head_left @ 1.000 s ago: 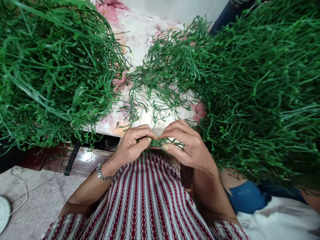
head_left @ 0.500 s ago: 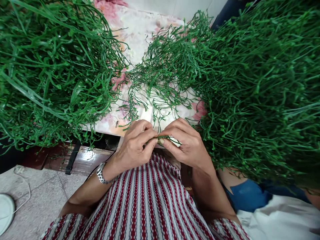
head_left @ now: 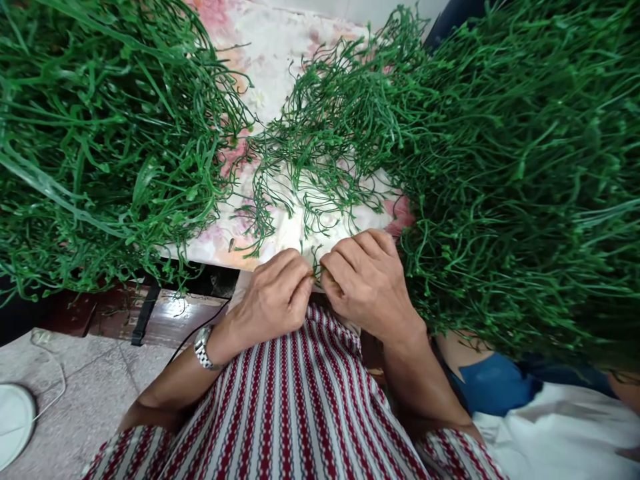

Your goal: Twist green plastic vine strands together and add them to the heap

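Both my hands meet at the near edge of the table, knuckles up and nearly touching. My left hand (head_left: 279, 293), with a metal watch on its wrist, is closed in a pinch. My right hand (head_left: 367, 283) is curled just beside it, fingers tucked inward. Between them a thin green stem (head_left: 316, 256) with small forked tips pokes up; the rest of it is hidden by my fingers. Beyond my hands, similar loose green stems (head_left: 320, 193) lie spread on the flower-patterned cloth (head_left: 270, 50).
A large heap of green sprigs (head_left: 115, 133) rises on the left, and a bigger heap (head_left: 525, 167) fills the right. At lower left are a pale floor (head_left: 95, 380) and a white round object (head_left: 13, 427). A person's blue clothing (head_left: 495, 383) shows at lower right.
My fingers have curled in tighter, so the stem pinched between my fingertips is now mostly hidden. My right hand has rolled over, showing more of its back.
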`<move>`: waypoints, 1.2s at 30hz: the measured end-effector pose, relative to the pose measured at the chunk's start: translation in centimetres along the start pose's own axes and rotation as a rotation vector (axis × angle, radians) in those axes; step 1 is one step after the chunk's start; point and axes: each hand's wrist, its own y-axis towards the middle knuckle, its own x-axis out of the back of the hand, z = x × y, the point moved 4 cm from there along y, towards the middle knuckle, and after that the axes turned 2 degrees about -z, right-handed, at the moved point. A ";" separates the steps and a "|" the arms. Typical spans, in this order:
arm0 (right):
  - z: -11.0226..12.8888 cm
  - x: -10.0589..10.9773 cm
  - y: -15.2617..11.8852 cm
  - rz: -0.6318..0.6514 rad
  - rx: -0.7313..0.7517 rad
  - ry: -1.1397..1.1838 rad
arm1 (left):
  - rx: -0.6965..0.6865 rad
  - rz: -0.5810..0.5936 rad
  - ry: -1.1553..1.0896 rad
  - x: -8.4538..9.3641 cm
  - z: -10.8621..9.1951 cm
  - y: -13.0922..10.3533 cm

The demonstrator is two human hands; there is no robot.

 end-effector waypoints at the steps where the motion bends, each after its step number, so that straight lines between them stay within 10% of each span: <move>1: 0.1 -0.1 0.0 -0.006 0.005 0.005 | 0.047 0.030 -0.040 -0.1 0.1 0.0; 15: -0.9 -0.3 -0.6 0.073 -0.002 0.451 | 0.277 0.031 -0.269 -0.1 1.6 0.1; 36: -0.5 -1.8 -0.7 0.178 0.054 0.563 | 0.109 0.243 -0.150 -0.4 1.1 -0.3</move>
